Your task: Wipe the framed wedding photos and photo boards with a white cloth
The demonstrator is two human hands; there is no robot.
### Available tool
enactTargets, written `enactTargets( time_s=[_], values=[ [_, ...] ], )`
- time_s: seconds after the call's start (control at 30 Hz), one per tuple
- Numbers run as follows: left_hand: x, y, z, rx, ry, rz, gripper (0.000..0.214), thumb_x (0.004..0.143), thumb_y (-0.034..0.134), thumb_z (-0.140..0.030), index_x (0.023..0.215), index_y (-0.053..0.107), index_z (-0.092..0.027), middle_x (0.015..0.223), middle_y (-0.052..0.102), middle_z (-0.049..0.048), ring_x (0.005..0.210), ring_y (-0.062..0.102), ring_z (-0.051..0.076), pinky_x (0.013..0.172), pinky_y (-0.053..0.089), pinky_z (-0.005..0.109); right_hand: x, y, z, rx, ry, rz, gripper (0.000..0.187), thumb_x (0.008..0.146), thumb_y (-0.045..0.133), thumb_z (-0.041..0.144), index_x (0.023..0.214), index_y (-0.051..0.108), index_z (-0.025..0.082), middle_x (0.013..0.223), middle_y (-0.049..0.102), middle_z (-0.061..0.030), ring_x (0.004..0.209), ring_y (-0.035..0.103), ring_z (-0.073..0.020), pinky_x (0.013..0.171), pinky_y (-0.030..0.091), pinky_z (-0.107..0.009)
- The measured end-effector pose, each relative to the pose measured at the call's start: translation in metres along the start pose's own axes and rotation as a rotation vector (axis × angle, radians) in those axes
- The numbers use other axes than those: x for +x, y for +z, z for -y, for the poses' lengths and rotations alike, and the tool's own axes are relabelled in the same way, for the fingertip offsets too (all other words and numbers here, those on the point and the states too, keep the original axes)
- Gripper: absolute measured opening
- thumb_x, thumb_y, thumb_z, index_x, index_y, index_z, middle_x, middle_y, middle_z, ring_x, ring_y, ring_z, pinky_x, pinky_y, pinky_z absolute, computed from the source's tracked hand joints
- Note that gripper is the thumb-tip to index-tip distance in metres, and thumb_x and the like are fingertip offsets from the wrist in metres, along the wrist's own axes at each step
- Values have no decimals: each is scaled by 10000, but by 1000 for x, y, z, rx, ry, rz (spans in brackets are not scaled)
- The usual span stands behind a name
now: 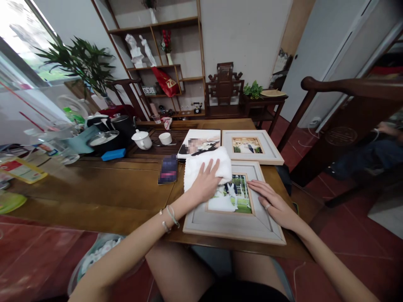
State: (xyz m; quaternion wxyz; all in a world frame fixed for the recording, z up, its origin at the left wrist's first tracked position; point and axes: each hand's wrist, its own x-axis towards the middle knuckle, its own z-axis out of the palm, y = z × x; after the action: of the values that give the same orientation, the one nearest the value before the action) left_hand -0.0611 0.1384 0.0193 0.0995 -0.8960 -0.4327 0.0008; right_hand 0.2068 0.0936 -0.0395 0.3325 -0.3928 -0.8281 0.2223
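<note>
A light wooden picture frame (234,226) with a wedding photo lies flat at the near edge of the wooden table (103,188). My left hand (204,184) rests flat, fingers spread, on a white cloth (201,163) that covers the frame's upper left corner. My right hand (273,203) lies flat on the frame's right border, fingers stretched out, a ring on one finger. Neither hand grips anything.
A second framed photo (252,147) and an unframed print (200,144) lie farther back. A dark phone (168,170) sits left of the cloth. Kettles, a teapot (141,140) and cup (165,138) stand on a tea tray. Another person's legs (362,163) are at right.
</note>
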Motion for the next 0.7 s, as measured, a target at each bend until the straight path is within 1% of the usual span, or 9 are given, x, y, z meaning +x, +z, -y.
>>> enactTargets(
  time_s=[0.07, 0.17, 0.27, 0.33, 0.4, 0.47, 0.53, 0.6, 0.7],
  values=[
    [4, 0, 0, 2, 42, 28, 299, 812, 533, -127, 1086, 650, -144, 1521, 228, 177, 1394, 186, 395, 1076, 227, 592, 0, 0, 0, 4, -8, 4, 458, 933, 339, 199, 1371, 426, 304, 1400, 463, -53, 1340, 346, -240, 1120, 264, -563],
    [-11, -12, -13, -27, 98, 118, 334, 805, 539, -124, 1122, 640, -144, 1509, 251, 189, 1384, 213, 404, 1065, 238, 607, 0, -1, 1, -2, -15, 3, 464, 933, 337, 195, 1375, 422, 308, 1403, 462, -49, 1340, 347, -239, 1118, 267, -565],
    [-47, -36, -37, -102, 145, 254, 361, 806, 573, -186, 1162, 627, -155, 1498, 269, 202, 1369, 242, 419, 1046, 273, 614, 0, -1, 1, -10, -8, 0, 463, 933, 339, 198, 1374, 423, 310, 1400, 466, -48, 1337, 352, -240, 1115, 272, -565],
    [-74, -52, -54, -169, 228, 377, 372, 792, 613, -241, 1158, 635, -180, 1497, 275, 195, 1361, 255, 427, 1030, 308, 607, 0, -1, 2, -13, -4, 2, 459, 933, 337, 202, 1371, 428, 307, 1396, 469, -49, 1336, 355, -240, 1116, 275, -560],
    [-96, -61, -68, -235, 301, 442, 370, 748, 671, -286, 1107, 664, -196, 1517, 227, 185, 1359, 236, 452, 1018, 318, 617, 0, -1, 2, -18, 2, 6, 457, 935, 333, 207, 1371, 431, 304, 1397, 468, -51, 1337, 354, -240, 1118, 274, -557],
    [-108, -61, -76, -279, 314, 406, 369, 746, 675, -308, 1100, 663, -204, 1533, 182, 175, 1370, 200, 452, 1024, 311, 617, 0, -1, 3, -22, 5, 11, 457, 936, 332, 210, 1373, 429, 307, 1401, 464, -50, 1341, 349, -240, 1119, 270, -558],
    [-108, -52, -77, -274, 249, 306, 346, 799, 615, -288, 1134, 640, -201, 1536, 170, 174, 1386, 171, 428, 1041, 289, 609, 0, -1, 3, -23, 2, 11, 458, 936, 334, 212, 1372, 429, 313, 1402, 464, -46, 1341, 348, -241, 1119, 270, -560],
    [-95, -38, -72, -225, 163, 214, 323, 834, 559, -244, 1145, 627, -185, 1532, 181, 184, 1392, 162, 415, 1056, 258, 611, 0, -1, 3, -21, 0, 10, 459, 936, 334, 209, 1372, 427, 317, 1402, 464, -43, 1341, 349, -238, 1119, 271, -558],
    [-61, -15, -52, -134, 73, 116, 279, 832, 560, -245, 1082, 652, -163, 1523, 205, 191, 1390, 168, 418, 1073, 215, 616, 0, 0, 3, -16, -4, 3, 463, 935, 330, 203, 1375, 423, 314, 1400, 466, -43, 1341, 346, -234, 1121, 272, -553]
  ],
)
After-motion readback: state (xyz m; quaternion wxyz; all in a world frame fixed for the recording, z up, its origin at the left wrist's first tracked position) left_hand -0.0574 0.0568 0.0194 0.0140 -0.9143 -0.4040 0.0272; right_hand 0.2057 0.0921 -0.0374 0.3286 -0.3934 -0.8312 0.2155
